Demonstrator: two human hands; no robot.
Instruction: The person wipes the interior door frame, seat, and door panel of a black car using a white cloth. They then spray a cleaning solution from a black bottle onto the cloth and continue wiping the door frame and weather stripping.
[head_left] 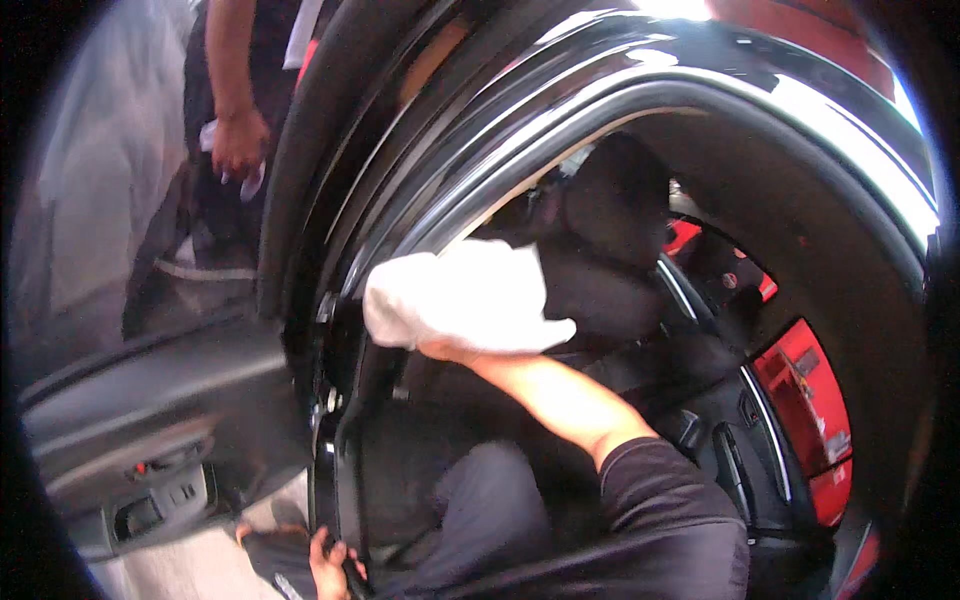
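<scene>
A white cloth is bunched over my right hand, which presses it to the inner edge of the black door frame. The cloth hides most of those fingers; only skin near the wrist shows. My right forearm reaches leftward across the car's interior. At the bottom, my left hand curls its fingers over a dark edge beside the door opening. What lies under the left palm is hidden.
An open car door, with switches on its panel, stands to the left. Through its window, another person's hand holds something whitish. Dark seats fill the cabin. Red surfaces show through the far-side windows.
</scene>
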